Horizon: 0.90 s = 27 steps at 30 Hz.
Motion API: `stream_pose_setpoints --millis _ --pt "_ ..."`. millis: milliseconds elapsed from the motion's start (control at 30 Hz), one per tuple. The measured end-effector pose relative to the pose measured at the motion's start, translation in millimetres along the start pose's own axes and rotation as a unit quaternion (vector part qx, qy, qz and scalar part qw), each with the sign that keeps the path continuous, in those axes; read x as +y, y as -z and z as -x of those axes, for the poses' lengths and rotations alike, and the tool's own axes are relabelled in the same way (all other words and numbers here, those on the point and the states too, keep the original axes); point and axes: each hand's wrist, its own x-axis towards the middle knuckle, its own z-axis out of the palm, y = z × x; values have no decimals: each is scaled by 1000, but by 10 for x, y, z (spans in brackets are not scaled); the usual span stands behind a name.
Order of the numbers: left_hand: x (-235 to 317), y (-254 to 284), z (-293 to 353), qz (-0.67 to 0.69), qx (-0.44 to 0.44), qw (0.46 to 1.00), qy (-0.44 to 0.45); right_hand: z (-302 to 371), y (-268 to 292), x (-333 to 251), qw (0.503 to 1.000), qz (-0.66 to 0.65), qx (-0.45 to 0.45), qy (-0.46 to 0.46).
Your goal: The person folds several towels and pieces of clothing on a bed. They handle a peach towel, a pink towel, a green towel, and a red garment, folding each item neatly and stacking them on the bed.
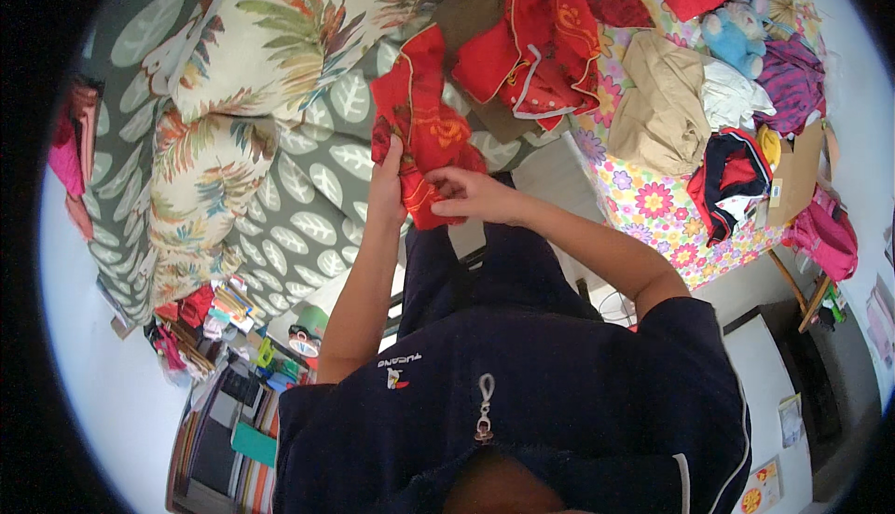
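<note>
A folded red garment (424, 123) with a gold pattern and yellow trim hangs in front of my legs. My left hand (387, 183) is closed on its left edge, thumb pointing up along the cloth. At the lower right side of the garment, my right hand (474, 195) rests against the fabric with its fingers slightly bent and apart. Just beyond lies another red garment (545, 57), with pale edging and a similar print, spread over a brown cloth (475, 20).
Leaf-print bedding (289, 188) and feather-print pillows (280, 39) fill the left. On the flowered cover (653, 197) at right lie beige trousers (657, 104), a blue plush toy (734, 37), other clothes and a cardboard box (797, 174). Books (224, 435) stand at lower left.
</note>
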Motion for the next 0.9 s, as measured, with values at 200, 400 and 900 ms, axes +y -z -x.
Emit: stream_pose_setpoints --millis 200,400,900 --pt "-2 -327 301 40 -48 997 -45 236 -54 -343 996 -83 25 -26" --pt "275 -95 498 -92 37 994 -55 592 137 -950 939 -310 105 110" --pt "-69 -188 792 51 -217 975 -20 1422 -993 -1000 986 115 -39 118"
